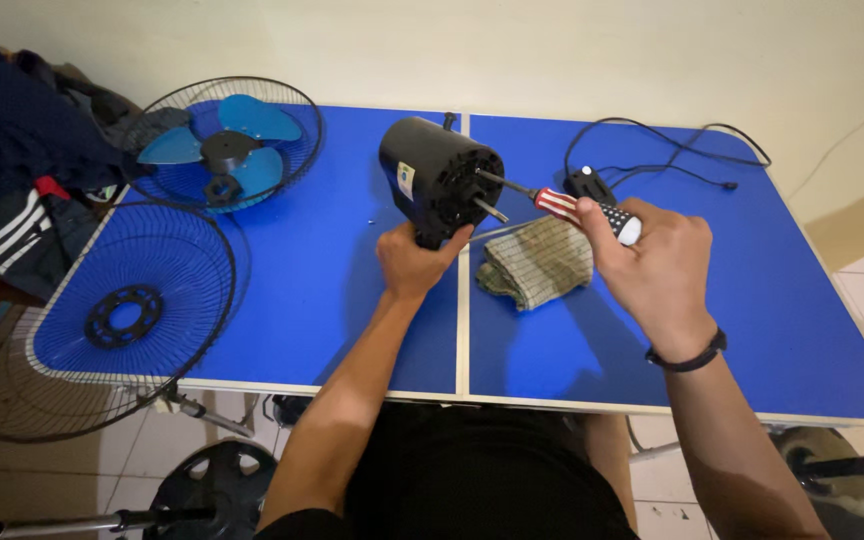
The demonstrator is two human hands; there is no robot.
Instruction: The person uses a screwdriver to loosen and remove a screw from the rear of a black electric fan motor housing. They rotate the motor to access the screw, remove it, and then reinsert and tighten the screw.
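Observation:
A black fan motor [439, 178] stands on the blue folding table [312, 290], its shaft pointing right. My left hand [414, 262] grips the motor's base from below. My right hand [652, 262] holds a screwdriver [580, 210] with a red, white and blue striped handle; its tip rests against the motor's front face. A folded checked cloth [537, 262] lies on the table between my hands.
A wire fan guard [127, 310] lies at the table's left edge, a second guard with the blue fan blade [224, 145] behind it. A black power cord [667, 150] loops at the back right. Clothes are piled at the left. A fan base stands on the floor.

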